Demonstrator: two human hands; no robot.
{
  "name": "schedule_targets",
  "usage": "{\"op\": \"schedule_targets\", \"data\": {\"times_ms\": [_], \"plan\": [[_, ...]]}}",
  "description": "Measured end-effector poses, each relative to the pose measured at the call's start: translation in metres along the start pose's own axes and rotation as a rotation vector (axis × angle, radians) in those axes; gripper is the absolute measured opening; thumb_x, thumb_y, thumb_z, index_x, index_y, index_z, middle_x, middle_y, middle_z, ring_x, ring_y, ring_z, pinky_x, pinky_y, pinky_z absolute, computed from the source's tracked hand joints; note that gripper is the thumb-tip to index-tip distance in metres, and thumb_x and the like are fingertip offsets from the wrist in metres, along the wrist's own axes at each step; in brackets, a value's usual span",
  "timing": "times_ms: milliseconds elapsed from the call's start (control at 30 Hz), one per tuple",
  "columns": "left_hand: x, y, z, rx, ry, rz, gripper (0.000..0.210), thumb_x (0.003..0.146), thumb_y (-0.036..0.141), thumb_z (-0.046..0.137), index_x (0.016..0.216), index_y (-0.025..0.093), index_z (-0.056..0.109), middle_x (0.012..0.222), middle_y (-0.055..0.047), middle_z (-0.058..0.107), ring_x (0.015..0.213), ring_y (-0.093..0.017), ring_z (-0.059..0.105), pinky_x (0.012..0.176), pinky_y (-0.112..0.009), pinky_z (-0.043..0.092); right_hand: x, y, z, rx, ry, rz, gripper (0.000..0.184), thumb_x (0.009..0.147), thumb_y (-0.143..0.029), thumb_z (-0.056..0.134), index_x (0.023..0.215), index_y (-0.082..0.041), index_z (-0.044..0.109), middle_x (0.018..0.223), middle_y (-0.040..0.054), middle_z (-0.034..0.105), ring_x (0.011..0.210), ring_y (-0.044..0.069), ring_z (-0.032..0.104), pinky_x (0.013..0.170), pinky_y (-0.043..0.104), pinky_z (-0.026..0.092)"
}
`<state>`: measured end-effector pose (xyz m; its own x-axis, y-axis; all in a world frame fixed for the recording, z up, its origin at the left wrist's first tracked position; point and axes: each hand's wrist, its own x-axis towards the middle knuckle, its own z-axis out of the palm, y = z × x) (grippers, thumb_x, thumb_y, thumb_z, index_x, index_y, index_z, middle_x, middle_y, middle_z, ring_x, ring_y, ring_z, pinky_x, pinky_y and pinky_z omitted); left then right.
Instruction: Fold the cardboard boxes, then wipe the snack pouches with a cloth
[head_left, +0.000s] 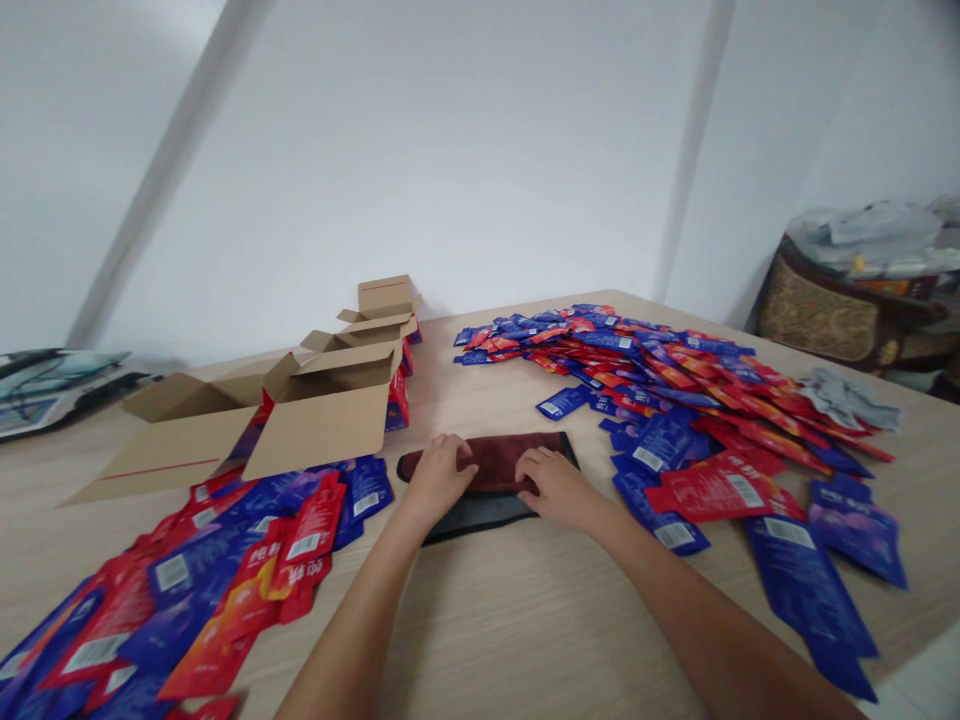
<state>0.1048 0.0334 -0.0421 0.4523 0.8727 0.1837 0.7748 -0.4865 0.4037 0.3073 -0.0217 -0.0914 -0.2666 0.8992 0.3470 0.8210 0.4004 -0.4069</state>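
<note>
A dark maroon and grey piece of folded fabric (499, 465), perhaps a flat pouch, lies on the table in front of me. Its maroon part is at the back, and a grey layer edged in black shows along the near side. My left hand (442, 478) rests on the left part of the fabric, fingers bent and thumb apart from them. On the right part lies my right hand (553, 487), its fingers curved down onto the maroon surface and its thumb near the front edge. Neither hand visibly lifts the fabric.
Flat red and blue packets (225, 560) are heaped at the near left. A larger packet pile (637, 380) spreads across the right, with grey crumpled cloth (847, 398) on it. Cardboard boxes (322, 420) with unfolded flaps line the left. A patterned chair (817, 305) stands beyond the table.
</note>
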Motion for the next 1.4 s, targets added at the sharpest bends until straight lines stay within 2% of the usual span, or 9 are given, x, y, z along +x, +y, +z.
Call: {"op": "schedule_targets", "data": {"times_ms": [167, 433, 567, 767, 900, 1033, 1167, 1267, 1400], "plan": [[-0.006, 0.022, 0.005, -0.216, -0.329, 0.189, 0.027, 0.079, 0.018, 0.039, 0.074, 0.020, 0.066, 0.084, -0.003, 0.069, 0.084, -0.017, 0.061, 0.080, -0.027, 0.044, 0.005, 0.015, -0.009, 0.171, 0.238, 0.200, 0.017, 0.084, -0.022, 0.041, 0.095, -0.021, 0.054, 0.085, 0.0031, 0.062, 0.079, 0.018, 0.058, 0.071, 0.029, 0.040], [0.005, -0.020, 0.021, 0.040, -0.110, -0.077, 0.041, 0.082, 0.015, 0.038, 0.121, 0.014, 0.051, 0.108, -0.014, 0.065, 0.101, -0.023, 0.060, 0.086, -0.032, 0.042, 0.005, 0.030, -0.032, 0.379, 0.523, 0.294, 0.016, 0.078, -0.025, 0.042, 0.086, -0.023, 0.056, 0.078, 0.0003, 0.061, 0.076, 0.019, 0.056, 0.070, 0.028, 0.041], [0.008, -0.031, 0.013, 0.192, -0.047, -0.186, 0.035, 0.084, 0.023, 0.039, 0.113, 0.011, 0.056, 0.110, -0.020, 0.062, 0.104, -0.028, 0.059, 0.084, -0.036, 0.043, 0.004, 0.024, -0.037, 0.381, 0.480, 0.201, 0.014, 0.072, -0.022, 0.045, 0.077, -0.022, 0.058, 0.074, 0.0005, 0.060, 0.075, 0.019, 0.055, 0.070, 0.028, 0.040], [0.005, -0.050, 0.002, 0.194, 0.116, -0.339, 0.035, 0.084, 0.020, 0.036, 0.113, 0.011, 0.052, 0.102, -0.019, 0.063, 0.097, -0.030, 0.061, 0.079, -0.038, 0.046, 0.003, 0.008, -0.031, 0.609, 0.053, 0.074, 0.035, 0.087, -0.035, 0.037, 0.075, -0.021, 0.066, 0.074, 0.0015, 0.067, 0.073, 0.017, 0.060, 0.070, 0.028, 0.044], [0.001, -0.055, 0.001, 0.215, 0.278, -0.226, 0.062, 0.068, 0.004, 0.043, 0.129, 0.014, 0.041, 0.124, -0.017, 0.050, 0.112, -0.027, 0.051, 0.092, -0.039, 0.041, 0.006, 0.021, -0.021, 0.464, 0.191, 0.166, 0.034, 0.088, -0.032, 0.036, 0.078, -0.021, 0.067, 0.081, 0.0030, 0.067, 0.081, 0.018, 0.060, 0.078, 0.031, 0.044], [0.003, -0.048, -0.004, 0.224, 0.124, 0.035, 0.058, 0.057, -0.002, 0.044, 0.104, 0.027, 0.062, 0.133, -0.001, 0.048, 0.129, -0.025, 0.031, 0.104, -0.045, 0.029, 0.006, 0.046, -0.005, 0.127, 0.242, 0.261, 0.035, 0.073, -0.013, 0.048, 0.104, -0.020, 0.063, 0.106, 0.0071, 0.062, 0.104, 0.021, 0.051, 0.093, 0.035, 0.037], [0.004, -0.033, -0.030, 0.187, 0.151, 0.157, 0.038, 0.061, 0.003, 0.042, 0.082, 0.024, 0.065, 0.119, -0.001, 0.060, 0.124, -0.022, 0.038, 0.105, -0.041, 0.029, 0.004, 0.059, 0.013, 0.015, 0.228, 0.326, 0.038, 0.075, -0.018, 0.051, 0.112, -0.018, 0.058, 0.116, 0.0109, 0.057, 0.110, 0.024, 0.047, 0.096, 0.038, 0.033], [-0.003, -0.025, -0.058, 0.237, 0.123, 0.100, 0.034, 0.059, 0.004, 0.042, 0.070, 0.023, 0.067, 0.093, -0.005, 0.069, 0.103, -0.023, 0.056, 0.100, -0.039, 0.033, 0.005, 0.061, 0.020, 0.014, 0.213, 0.340, 0.023, 0.076, -0.023, 0.054, 0.097, -0.018, 0.061, 0.104, 0.0105, 0.060, 0.103, 0.024, 0.049, 0.091, 0.038, 0.035], [-0.021, -0.027, -0.081, 0.234, -0.117, -0.076, 0.040, 0.054, 0.002, 0.042, 0.070, 0.027, 0.069, 0.075, -0.001, 0.071, 0.082, -0.021, 0.064, 0.090, -0.036, 0.039, 0.008, 0.062, 0.016, 0.198, 0.278, 0.372, 0.014, 0.077, -0.027, 0.051, 0.086, -0.019, 0.058, 0.088, 0.0049, 0.061, 0.087, 0.020, 0.053, 0.080, 0.033, 0.040]]}}
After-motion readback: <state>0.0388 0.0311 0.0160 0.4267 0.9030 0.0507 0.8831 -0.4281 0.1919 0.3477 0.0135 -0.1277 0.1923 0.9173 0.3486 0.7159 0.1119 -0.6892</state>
